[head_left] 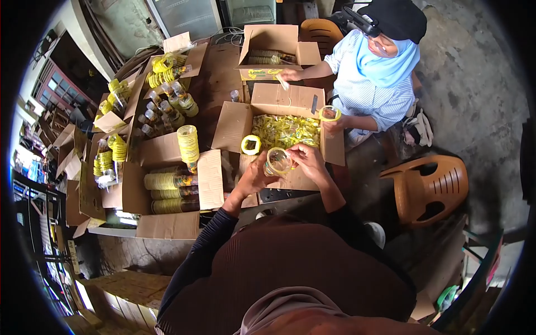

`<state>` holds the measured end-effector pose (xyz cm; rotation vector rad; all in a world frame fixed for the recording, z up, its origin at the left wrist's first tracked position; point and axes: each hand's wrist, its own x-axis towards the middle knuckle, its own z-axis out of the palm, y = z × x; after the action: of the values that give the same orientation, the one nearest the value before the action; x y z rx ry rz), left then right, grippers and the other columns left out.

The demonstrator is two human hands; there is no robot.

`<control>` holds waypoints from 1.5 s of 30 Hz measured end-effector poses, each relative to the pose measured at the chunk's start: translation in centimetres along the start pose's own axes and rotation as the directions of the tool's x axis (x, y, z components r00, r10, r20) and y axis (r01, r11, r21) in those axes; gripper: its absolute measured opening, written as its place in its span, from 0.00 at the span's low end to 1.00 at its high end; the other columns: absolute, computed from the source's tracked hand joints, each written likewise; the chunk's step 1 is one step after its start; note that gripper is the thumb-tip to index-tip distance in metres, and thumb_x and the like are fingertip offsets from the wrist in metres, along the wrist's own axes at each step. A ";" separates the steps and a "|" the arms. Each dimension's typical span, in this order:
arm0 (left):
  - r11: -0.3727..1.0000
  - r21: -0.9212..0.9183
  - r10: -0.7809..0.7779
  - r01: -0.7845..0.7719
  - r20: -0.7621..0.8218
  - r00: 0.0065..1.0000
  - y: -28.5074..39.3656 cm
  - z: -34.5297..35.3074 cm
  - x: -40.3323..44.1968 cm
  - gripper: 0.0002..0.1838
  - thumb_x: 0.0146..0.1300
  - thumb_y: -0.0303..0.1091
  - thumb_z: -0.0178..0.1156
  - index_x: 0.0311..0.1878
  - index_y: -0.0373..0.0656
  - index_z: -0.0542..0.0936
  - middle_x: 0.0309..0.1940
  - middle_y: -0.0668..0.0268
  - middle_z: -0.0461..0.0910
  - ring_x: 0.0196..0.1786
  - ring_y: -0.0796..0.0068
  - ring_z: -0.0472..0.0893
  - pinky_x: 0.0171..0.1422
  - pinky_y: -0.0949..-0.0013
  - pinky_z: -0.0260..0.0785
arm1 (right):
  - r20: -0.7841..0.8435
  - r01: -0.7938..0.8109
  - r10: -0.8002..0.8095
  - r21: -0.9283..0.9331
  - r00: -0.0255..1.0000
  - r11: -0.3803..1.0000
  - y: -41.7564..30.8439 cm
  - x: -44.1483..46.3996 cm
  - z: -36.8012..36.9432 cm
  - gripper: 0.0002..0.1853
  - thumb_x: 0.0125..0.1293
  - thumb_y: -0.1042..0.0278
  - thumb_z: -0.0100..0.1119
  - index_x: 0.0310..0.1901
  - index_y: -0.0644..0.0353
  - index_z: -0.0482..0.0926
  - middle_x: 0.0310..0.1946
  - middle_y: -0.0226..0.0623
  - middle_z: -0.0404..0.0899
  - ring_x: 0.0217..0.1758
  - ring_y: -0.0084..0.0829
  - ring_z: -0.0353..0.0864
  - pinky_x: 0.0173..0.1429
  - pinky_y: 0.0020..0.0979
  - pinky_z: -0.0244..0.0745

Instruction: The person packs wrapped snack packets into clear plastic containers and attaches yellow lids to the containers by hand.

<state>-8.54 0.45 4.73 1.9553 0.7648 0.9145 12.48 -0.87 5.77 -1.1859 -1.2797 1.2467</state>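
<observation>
Left hand point(258, 176) around 1 cup point(278, 162)

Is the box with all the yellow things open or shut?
Open. The flaps of the box spread outward, and yellow packets show inside.

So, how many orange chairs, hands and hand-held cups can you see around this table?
Orange chairs: 2
Hands (wearer's left hand, wearer's right hand, co-worker's hands): 4
Hand-held cups: 2
Total: 8
</observation>
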 end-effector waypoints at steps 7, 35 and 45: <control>0.988 -0.107 -0.098 0.109 0.105 0.990 0.2 -0.6 -0.6 0.36 0.52 0.36 0.75 0.60 0.31 0.67 0.50 0.55 0.77 0.53 0.70 0.76 0.57 0.66 0.70 | -0.051 0.029 -0.031 -0.046 0.998 0.999 2.0 -0.4 1.5 0.08 0.70 0.70 0.56 0.37 0.67 0.77 0.27 0.29 0.77 0.29 0.17 0.73 0.35 0.21 0.69; 0.991 0.129 0.048 -0.048 0.004 0.999 -4.6 6.4 4.1 0.48 0.44 0.32 0.78 0.65 0.31 0.58 0.50 0.50 0.78 0.50 0.55 0.81 0.53 0.62 0.74 | 0.050 -0.273 0.269 0.213 0.962 0.938 3.7 2.0 -6.8 0.08 0.65 0.66 0.62 0.39 0.62 0.80 0.32 0.26 0.78 0.34 0.17 0.75 0.41 0.22 0.72; 0.996 0.090 0.001 0.001 -0.021 1.000 0.3 6.1 5.8 0.40 0.45 0.33 0.77 0.59 0.33 0.66 0.44 0.51 0.79 0.48 0.53 0.81 0.52 0.61 0.73 | 0.036 -0.220 0.217 0.131 0.975 0.967 1.2 1.1 -8.0 0.11 0.70 0.62 0.57 0.42 0.63 0.78 0.33 0.29 0.79 0.35 0.17 0.77 0.40 0.22 0.75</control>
<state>-0.37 2.21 4.42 2.0263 0.8310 0.9161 20.37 0.76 4.71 -1.2434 -1.0827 1.4856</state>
